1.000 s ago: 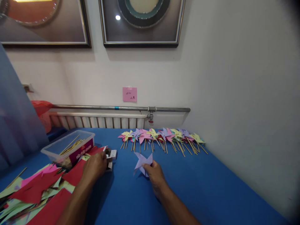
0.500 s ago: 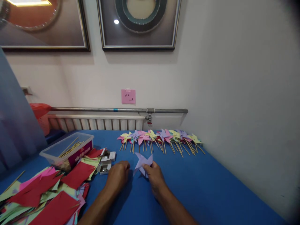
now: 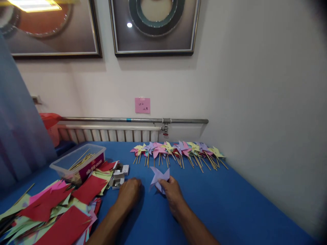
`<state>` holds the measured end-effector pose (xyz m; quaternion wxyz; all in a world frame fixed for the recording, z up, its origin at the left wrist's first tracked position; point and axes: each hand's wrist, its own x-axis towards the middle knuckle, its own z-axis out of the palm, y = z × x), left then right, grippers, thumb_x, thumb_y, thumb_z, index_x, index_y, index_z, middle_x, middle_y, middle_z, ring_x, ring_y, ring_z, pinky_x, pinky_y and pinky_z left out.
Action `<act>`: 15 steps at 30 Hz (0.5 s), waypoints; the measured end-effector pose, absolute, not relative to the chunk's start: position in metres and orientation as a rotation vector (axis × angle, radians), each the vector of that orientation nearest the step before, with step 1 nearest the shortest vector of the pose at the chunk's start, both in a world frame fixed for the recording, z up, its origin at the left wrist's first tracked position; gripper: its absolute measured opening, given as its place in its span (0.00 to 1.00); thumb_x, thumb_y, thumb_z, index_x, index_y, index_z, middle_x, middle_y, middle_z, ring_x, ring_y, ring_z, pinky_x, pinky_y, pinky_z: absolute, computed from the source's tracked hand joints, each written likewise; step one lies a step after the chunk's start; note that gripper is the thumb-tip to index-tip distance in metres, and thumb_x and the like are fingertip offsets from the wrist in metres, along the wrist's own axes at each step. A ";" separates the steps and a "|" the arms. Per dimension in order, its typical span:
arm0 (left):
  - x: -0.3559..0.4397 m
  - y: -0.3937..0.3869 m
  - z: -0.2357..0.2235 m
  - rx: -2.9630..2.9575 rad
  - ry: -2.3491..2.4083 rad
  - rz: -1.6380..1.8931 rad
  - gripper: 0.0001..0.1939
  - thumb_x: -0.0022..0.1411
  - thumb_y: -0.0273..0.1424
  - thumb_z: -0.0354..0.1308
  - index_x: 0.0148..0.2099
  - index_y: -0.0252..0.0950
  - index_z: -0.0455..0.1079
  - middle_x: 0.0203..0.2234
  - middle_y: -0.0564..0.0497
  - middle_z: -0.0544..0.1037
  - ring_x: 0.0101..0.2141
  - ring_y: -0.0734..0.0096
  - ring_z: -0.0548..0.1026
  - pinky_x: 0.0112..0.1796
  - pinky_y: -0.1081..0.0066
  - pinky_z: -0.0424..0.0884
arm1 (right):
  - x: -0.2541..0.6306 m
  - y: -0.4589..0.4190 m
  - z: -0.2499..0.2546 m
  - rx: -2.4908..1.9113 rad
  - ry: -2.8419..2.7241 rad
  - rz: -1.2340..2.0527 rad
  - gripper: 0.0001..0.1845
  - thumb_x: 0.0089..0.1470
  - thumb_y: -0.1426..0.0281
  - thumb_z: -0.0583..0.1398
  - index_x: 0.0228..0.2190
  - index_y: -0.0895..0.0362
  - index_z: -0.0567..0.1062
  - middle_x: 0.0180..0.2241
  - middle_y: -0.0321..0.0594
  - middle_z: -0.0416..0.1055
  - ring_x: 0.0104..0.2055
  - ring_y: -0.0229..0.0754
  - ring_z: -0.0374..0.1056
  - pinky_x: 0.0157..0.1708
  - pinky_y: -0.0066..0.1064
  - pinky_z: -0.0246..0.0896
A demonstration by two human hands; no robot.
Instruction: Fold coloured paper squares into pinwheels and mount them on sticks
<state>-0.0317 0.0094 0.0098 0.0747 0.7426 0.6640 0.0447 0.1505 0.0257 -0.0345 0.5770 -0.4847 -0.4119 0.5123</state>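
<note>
My right hand (image 3: 172, 193) pinches a folded lilac paper pinwheel (image 3: 158, 176) by its lower edge, just above the blue table (image 3: 230, 204). My left hand (image 3: 129, 194) rests curled on the table a short way to its left, fingers closed; what it holds, if anything, I cannot make out. A small open white box of pins (image 3: 118, 179) lies just left of that hand. A row of finished pinwheels on wooden sticks (image 3: 178, 151) lies along the back of the table.
A heap of red, pink and pale green cut paper (image 3: 58, 207) covers the table's left side. Behind it stands a clear plastic tub with wooden sticks (image 3: 78, 161). A radiator and pipe (image 3: 133, 120) run along the wall; a white wall closes the right side.
My left hand has moved from the small white box at the left across to beside the lilac pinwheel. My right hand has kept its hold on the pinwheel in nearly the same place.
</note>
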 end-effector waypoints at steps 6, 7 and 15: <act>-0.036 0.011 0.008 2.244 1.968 0.150 0.18 0.67 0.21 0.47 0.46 0.34 0.79 0.44 0.38 0.82 0.45 0.56 0.81 0.42 0.66 0.67 | 0.151 0.027 -0.035 -1.164 -0.906 1.190 0.16 0.39 0.63 0.68 0.33 0.57 0.80 0.26 0.37 0.79 0.27 0.43 0.72 0.27 0.31 0.65; -0.036 0.011 0.008 2.228 1.957 0.224 0.17 0.67 0.21 0.48 0.45 0.34 0.79 0.43 0.38 0.82 0.44 0.56 0.81 0.42 0.66 0.67 | 0.151 0.027 -0.036 -1.157 -0.909 1.189 0.16 0.39 0.63 0.68 0.33 0.57 0.80 0.27 0.37 0.79 0.27 0.43 0.72 0.28 0.31 0.65; -0.025 0.009 0.020 1.557 1.252 1.154 0.03 0.55 0.25 0.61 0.30 0.36 0.75 0.52 0.43 0.81 0.53 0.56 0.77 0.53 0.64 0.69 | 0.148 0.031 -0.042 -1.142 -1.011 1.159 0.17 0.42 0.60 0.67 0.34 0.57 0.81 0.27 0.38 0.80 0.28 0.44 0.71 0.27 0.30 0.64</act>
